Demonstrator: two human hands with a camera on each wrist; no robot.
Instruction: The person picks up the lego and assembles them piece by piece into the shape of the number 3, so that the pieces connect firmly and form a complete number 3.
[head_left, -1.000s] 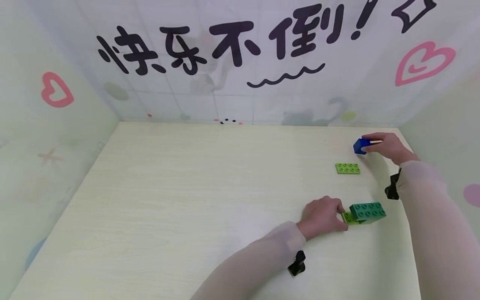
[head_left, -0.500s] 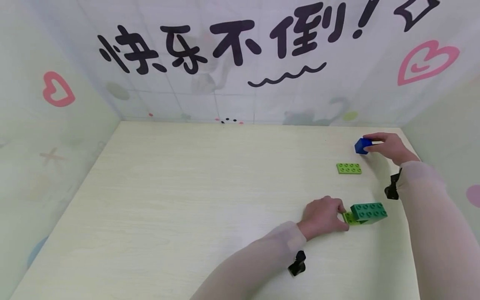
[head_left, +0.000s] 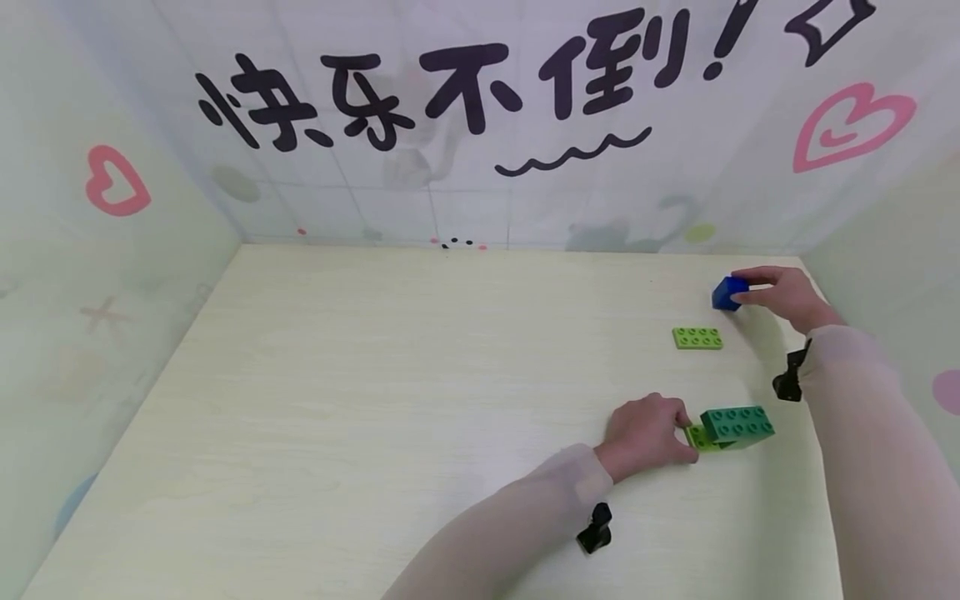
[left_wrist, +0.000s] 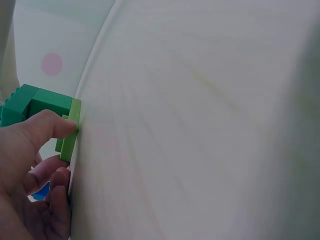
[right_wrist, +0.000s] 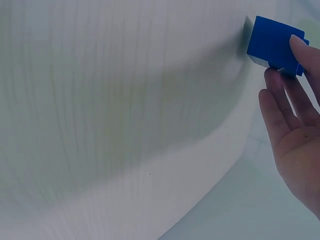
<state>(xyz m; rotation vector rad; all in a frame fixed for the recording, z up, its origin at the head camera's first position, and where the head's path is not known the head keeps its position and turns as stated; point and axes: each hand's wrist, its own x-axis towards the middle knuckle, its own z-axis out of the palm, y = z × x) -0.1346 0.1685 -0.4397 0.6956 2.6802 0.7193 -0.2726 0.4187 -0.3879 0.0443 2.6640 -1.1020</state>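
Note:
At the far right of the table my right hand point(head_left: 786, 296) pinches a blue toy brick point(head_left: 729, 293) between thumb and fingers. The right wrist view shows the thumb on one side of this brick point(right_wrist: 274, 44) and fingertips under its other side, close to the table surface. Nearer to me, my left hand point(head_left: 647, 435) holds the left end of a light green plate brick point(left_wrist: 73, 131), thumb on one edge and fingers on the opposite one. Dark green bricks point(head_left: 738, 425) stand on that plate's right part, the upper one overhanging. The plate lies flat against the table.
A second light green plate brick point(head_left: 697, 337), studs up, lies on the table point(head_left: 375, 375) between the two hands. A printed back wall point(head_left: 465, 208) and side walls close off the table. The right wall point(head_left: 900, 250) is close to the right hand.
My right hand has shifted very slightly to the right with the blue brick, which has turned a little. The left hand and the green bricks have stayed in place.

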